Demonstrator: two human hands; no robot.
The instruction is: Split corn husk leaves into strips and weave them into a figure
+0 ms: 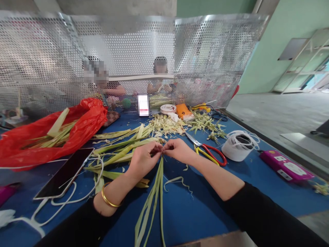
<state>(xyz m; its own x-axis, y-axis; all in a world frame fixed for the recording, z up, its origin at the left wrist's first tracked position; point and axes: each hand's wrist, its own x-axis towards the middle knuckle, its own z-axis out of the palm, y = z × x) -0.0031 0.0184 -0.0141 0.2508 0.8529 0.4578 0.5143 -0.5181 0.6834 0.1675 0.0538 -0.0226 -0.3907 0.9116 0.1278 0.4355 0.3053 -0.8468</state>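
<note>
2 hands (144, 159) (179, 151) (L+R), 1 bangle (105, 196)

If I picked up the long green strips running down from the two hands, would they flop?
The green strips would probably bend or sag, since they look long and narrow. They're likely light, being thin and few. They might split lengthwise, because they look leafy.
</note>
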